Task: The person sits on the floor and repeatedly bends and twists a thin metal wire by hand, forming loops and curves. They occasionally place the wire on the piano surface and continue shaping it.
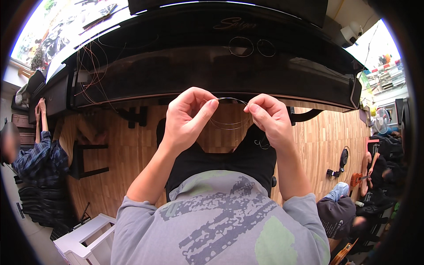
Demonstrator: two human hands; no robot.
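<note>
Between my two hands is a thin coiled metal string [229, 98], wound into loops that hang over my lap. My left hand [187, 117] pinches its left side with thumb and forefinger. At the right side, my right hand [270, 120] closes its thumb and fingertips on the same coil. A curled bit of wire [264, 143] shows below my right hand; whether it belongs to the coil I cannot tell. Ahead, on the glossy black piano [176, 70], lie two ring-shaped coils of string [254, 47]. Several loose, coppery strings [107, 66] sprawl over its left end and hang past the edge.
At the left, a person in a plaid shirt [37, 152] sits by a dark stool [90, 161]. A white stool [86, 238] stands at the lower left. To the right are a seated person [338, 216], a small guitar-like instrument [357, 179], a black device [343, 159] and a fan [382, 119].
</note>
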